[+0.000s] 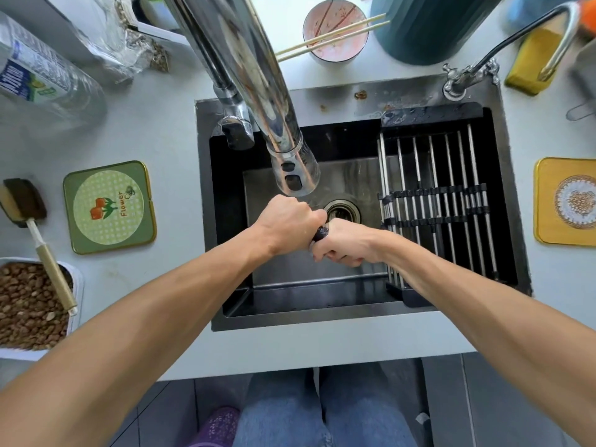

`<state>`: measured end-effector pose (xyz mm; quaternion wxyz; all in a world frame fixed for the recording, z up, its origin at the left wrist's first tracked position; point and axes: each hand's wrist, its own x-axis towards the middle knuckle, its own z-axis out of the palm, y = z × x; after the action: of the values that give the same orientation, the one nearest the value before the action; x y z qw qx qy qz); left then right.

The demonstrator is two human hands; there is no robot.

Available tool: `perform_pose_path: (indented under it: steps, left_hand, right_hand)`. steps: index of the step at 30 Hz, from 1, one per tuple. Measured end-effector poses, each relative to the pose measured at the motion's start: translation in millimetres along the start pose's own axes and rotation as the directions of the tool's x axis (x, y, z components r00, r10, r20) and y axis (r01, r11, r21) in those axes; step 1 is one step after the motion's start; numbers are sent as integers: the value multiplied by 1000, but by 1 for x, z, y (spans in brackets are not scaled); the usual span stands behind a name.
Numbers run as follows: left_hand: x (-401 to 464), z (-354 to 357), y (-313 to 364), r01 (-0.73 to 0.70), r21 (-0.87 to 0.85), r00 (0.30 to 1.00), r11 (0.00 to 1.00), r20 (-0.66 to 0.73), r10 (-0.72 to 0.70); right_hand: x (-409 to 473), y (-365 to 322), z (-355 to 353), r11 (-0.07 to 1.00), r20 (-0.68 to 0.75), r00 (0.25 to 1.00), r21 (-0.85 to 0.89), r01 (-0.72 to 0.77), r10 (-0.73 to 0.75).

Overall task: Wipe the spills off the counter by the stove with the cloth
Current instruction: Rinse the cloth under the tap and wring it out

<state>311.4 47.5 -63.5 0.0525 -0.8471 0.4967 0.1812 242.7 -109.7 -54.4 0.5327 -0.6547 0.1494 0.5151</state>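
Both my hands are over the dark sink (451,321), just below the faucet head (295,169). My left hand (287,225) and my right hand (343,243) are clenched round a dark cloth (320,234), of which only a small twisted piece shows between the fists. The rest of the cloth is hidden inside my hands. The drain (342,211) lies right behind them. The pale counter (167,130) surrounds the sink; no stove is in view.
A metal rack (432,201) fills the sink's right side. On the left lie a green coaster (109,206), a brush (35,227) across a tray of brown pellets (29,308) and a plastic bottle (38,75). A yellow coaster (567,201), a bowl with chopsticks (335,30) and a sponge (532,59) sit right and behind.
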Motion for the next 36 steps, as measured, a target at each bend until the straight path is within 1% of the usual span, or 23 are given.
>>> perform_pose_path:
  steps: [3,5,9,11,13,15,16,17,18,19,20,22,23,24,25,26,27,30,32,33,34,35,36]
  left_hand:
    - [2,1,-2,-19,-14,1000,1000,1,19]
    - [2,1,0,0,-14,1000,1000,15,0]
    - [1,5,7,66,-21,997,998,37,-65]
    - [-2,9,11,80,-29,996,996,48,-79]
    - [-5,12,16,116,-47,992,992,54,-114]
    - [-8,14,22,219,-135,974,966,95,-207]
    - [-9,13,22,297,-211,952,931,146,-270]
    - [-10,10,20,384,-309,918,870,233,-322]
    - [-12,9,17,471,-432,874,769,347,-340]
    - [-13,9,13,553,-554,826,622,464,-320]
    - [-16,9,10,622,-641,778,450,569,-264]
    - [-23,8,6,712,-692,701,115,707,-87]
    - [-26,5,6,735,-677,678,-23,735,15]
    - [-29,3,7,749,-648,662,-137,739,121]
    - [-32,0,9,757,-614,653,-224,725,222]
    - [-34,-1,11,762,-582,647,-285,697,308]
    - [-36,-3,15,764,-561,645,-319,666,375]
    - [-40,-10,27,766,-541,634,-347,545,548]
    - [-45,-15,32,751,-522,643,-403,441,627]
    - [-48,-17,32,740,-507,656,-443,395,643]
    - [-51,-19,31,726,-495,673,-478,365,643]
    - [-52,-21,28,709,-501,692,-497,356,628]
    - [-53,-22,25,691,-533,708,-488,365,605]
  right_hand:
    - [2,0,-3,999,49,999,40,4,-6]
    - [3,1,-6,1000,40,999,9,-1,1]
    - [8,3,-8,978,-72,997,-208,9,-24]
    - [11,4,-7,941,-110,994,-338,-13,-26]
    - [13,7,-5,888,-191,981,-456,-57,-36]
    - [14,9,-2,832,-285,955,-546,-97,-76]
    - [13,10,-1,811,-329,937,-577,-101,-117]
    - [11,11,1,796,-361,915,-600,-83,-177]
    - [7,13,1,785,-379,891,-618,-42,-251]
    - [4,16,1,772,-384,859,-635,21,-340]
    - [-1,20,1,755,-386,816,-650,91,-431]
    - [-9,30,5,687,-383,705,-698,203,-597]
    - [-13,34,7,630,-364,644,-739,239,-672]
    - [-15,39,9,562,-334,587,-786,259,-737]
    - [-16,43,10,487,-291,538,-832,267,-791]
    - [-16,45,11,418,-249,496,-870,264,-832]
    - [-15,45,11,359,-218,449,-897,257,-867]
    - [-11,37,10,242,-168,273,-934,264,-947]
    - [-13,30,5,178,-127,187,-942,284,-974]
    - [-14,27,1,150,-99,183,-944,293,-978]
    - [-16,24,-4,124,-66,197,-947,297,-978]
    - [-18,20,-9,97,-30,230,-953,287,-973]
    - [-21,15,-14,71,5,279,-963,260,-960]
